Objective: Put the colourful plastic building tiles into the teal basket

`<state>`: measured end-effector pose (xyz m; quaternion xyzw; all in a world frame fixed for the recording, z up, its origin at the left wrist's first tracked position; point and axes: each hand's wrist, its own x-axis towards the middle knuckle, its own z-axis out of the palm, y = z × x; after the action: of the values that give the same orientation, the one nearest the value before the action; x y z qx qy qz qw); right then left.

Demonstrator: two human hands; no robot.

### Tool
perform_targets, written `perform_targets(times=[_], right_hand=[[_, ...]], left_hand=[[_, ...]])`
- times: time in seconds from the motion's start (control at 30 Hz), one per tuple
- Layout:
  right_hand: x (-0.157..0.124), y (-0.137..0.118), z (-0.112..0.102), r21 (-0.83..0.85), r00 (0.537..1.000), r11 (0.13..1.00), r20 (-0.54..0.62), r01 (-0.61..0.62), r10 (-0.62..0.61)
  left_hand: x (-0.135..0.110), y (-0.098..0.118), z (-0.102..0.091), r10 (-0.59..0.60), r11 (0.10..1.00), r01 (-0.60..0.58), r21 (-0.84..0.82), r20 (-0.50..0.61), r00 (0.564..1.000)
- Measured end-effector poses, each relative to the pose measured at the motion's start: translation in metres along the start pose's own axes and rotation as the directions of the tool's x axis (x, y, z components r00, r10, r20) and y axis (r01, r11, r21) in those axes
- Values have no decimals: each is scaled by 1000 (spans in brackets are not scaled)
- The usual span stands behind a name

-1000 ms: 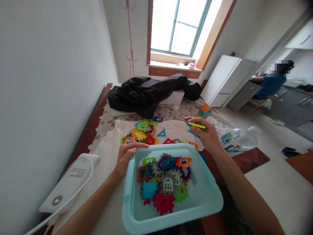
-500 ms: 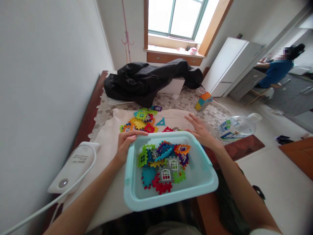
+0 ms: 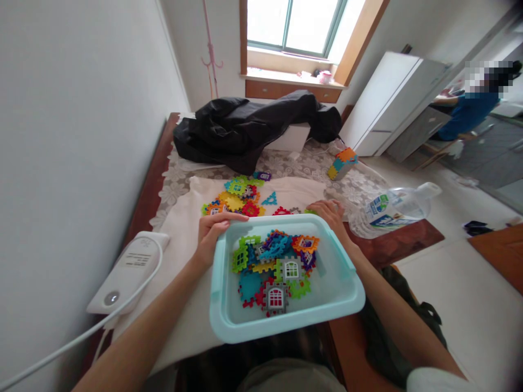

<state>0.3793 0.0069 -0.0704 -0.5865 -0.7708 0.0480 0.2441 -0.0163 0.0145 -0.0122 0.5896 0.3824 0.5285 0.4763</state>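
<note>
A light-blue plastic bin tilts towards me at the table's near edge. Inside lie colourful interlocking toy pieces, among them a grey window piece, a green window piece and an orange one. My left hand grips the bin's far left corner, fingers over the rim. Palm down, my right hand reaches past the far right corner, fingers stretched over the cloth beside a few loose pieces; its fingertips are partly hidden behind the rim. More loose pieces are heaped on the cloth beyond the bin.
A clear plastic bottle lies to the right. Farther back are a small block-built box and a black sheet. A white power device with a cable sits at left. A person in blue is in the background right.
My right hand has lowered onto the cloth behind the bin, its fingers drawn closer together. The grey window piece in the bin has shifted slightly. My left hand keeps its grip.
</note>
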Motion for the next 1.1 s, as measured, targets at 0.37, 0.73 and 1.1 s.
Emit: perform_targets(times=[0.37, 0.73, 1.1], right_hand=[[-6, 4, -4, 85, 977, 995, 199, 60, -76], [-2, 0, -3, 29, 969, 992, 213, 122, -125], [12, 4, 14, -91, 996, 995, 84, 48, -40]], left_hand=[[-1, -1, -1, 16, 1000, -17, 25, 3, 1000], [-1, -3, 0, 15, 999, -15, -37, 8, 1000], [1, -1, 1, 27, 998, -26, -52, 16, 1000]])
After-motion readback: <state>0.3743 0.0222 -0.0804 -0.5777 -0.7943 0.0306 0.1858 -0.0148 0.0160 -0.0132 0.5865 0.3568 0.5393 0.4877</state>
